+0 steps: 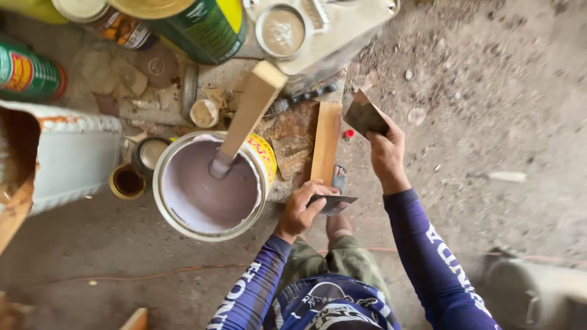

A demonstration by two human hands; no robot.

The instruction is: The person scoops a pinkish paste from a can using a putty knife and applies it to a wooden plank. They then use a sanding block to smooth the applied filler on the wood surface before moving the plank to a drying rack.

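Note:
My left hand (304,208) grips a small flat dark scraper blade (335,202) just right of an open can of pale mauve paint (211,186). A wooden stirring stick (247,113) stands tilted in the paint. My right hand (386,150) is raised further out and holds a wider, putty-smeared scraper (363,115) by its lower edge. Between the hands a short wooden plank (326,142) lies on the ground. My foot (338,180) shows beside its near end.
Green cans (205,27) (27,73) and a small lidded tin (281,30) crowd the top left. A rusty white container (70,153) sits at the left, with small open tins (127,181) beside it. Dusty concrete floor (489,91) spreads to the right. A grey object (538,293) lies bottom right.

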